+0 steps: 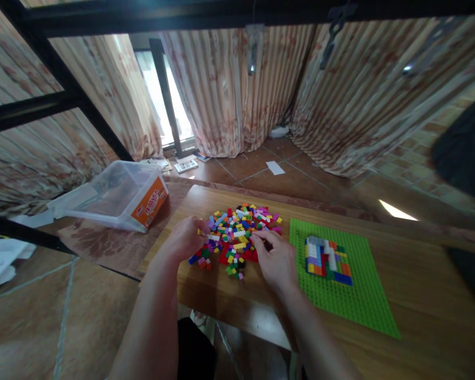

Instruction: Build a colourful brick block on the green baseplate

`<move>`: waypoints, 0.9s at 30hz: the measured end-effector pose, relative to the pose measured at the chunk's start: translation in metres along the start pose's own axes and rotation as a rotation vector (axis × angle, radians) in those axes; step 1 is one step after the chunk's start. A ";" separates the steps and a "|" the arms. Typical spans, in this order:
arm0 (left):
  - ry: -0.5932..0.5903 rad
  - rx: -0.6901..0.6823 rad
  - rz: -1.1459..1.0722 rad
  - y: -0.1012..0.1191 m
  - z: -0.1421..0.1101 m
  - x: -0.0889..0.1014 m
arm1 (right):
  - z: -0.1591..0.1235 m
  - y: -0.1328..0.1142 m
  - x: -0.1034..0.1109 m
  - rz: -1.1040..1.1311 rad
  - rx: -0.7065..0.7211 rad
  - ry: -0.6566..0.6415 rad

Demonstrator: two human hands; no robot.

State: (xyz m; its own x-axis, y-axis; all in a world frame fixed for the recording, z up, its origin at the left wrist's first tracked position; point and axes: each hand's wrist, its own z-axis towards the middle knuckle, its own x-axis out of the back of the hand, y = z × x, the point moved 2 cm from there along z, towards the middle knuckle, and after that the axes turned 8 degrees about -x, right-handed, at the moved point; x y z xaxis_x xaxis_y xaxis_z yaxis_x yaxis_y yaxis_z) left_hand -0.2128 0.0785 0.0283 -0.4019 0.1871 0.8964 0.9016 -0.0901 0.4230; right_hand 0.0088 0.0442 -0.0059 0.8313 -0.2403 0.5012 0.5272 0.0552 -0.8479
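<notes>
A heap of small coloured toy building bricks (237, 232) is spread over the wooden table in front of me. My left hand (185, 238) is at the heap's left edge, its fingers curled together beside a white brick (212, 238). Whether that brick is in its grip is unclear. On the right side of the pile, my right hand (276, 257) has thumb and fingertips drawn together among the bricks, hiding whatever is between them. To its right lies a green baseplate (368, 285), bearing a low block of joined multicoloured bricks (328, 259).
The wooden table (221, 301) runs off to the right. On the floor at left stands a clear plastic bin (114, 184) with an orange label. A black metal frame (75, 100) crosses above and left, before striped curtains (229, 95). A dark object (465, 148) is at far right.
</notes>
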 end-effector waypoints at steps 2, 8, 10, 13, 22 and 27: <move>0.002 -0.011 0.014 0.002 0.001 0.002 | 0.000 -0.001 0.000 0.004 0.000 0.005; 0.010 0.066 -0.005 0.011 0.000 0.011 | 0.001 -0.003 0.001 0.003 0.021 -0.006; 0.037 0.104 -0.030 0.012 0.001 0.012 | 0.002 -0.003 0.001 0.002 0.020 -0.011; 0.095 0.119 -0.069 0.013 0.004 0.011 | 0.002 -0.004 0.001 0.001 0.018 -0.017; 0.126 0.046 -0.134 0.010 0.012 0.008 | 0.003 -0.004 0.003 0.020 0.022 -0.034; 0.129 -0.015 -0.623 0.037 0.004 0.005 | 0.000 -0.008 0.009 0.105 0.074 -0.022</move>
State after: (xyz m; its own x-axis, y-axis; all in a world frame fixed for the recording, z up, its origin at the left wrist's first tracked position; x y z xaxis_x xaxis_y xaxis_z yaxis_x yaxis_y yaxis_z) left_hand -0.1808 0.0796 0.0476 -0.8670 0.0892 0.4903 0.4909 -0.0161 0.8711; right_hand 0.0119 0.0413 0.0055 0.8859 -0.2079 0.4148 0.4480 0.1505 -0.8813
